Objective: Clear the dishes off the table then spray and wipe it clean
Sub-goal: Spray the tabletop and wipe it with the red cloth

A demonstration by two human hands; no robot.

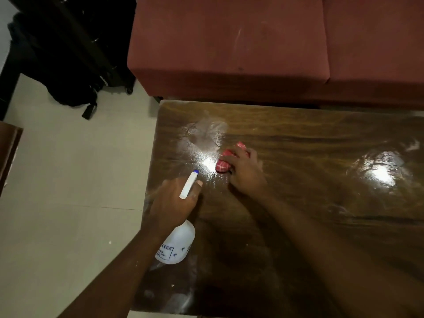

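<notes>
The table (pixel 298 226) serves as the reference landmark. No dishes are visible on the part of its top that is in view, so the clearing stage appears complete; the right end of the table is out of frame and cannot be confirmed. The spray-and-wipe stage appears to be in progress. Over the table's near left portion, the left hand (pixel 174 203) holds one white spray bottle (pixel 179 244) with its fingers wrapped around the neck and one finger extended at the trigger, and the blue-tipped nozzle (pixel 195 172) points toward the table's far left corner. Just beyond the nozzle, the right hand (pixel 245 173) presses one red checked cloth (pixel 223 165) flat against the tabletop, fingers curled together over the bunched fabric. Beyond the cloth, toward the far left corner, one whitish wet patch (pixel 206 131) appears not yet wiped. Two bright light reflections are visible, one beside the cloth and one toward the right end, where wet streaks suggest further wiping remains. Behind the table's far edge stands one red sofa (pixel 229 42). Left of the sofa, a dark bag (pixel 68 65) lies on the floor.
</notes>
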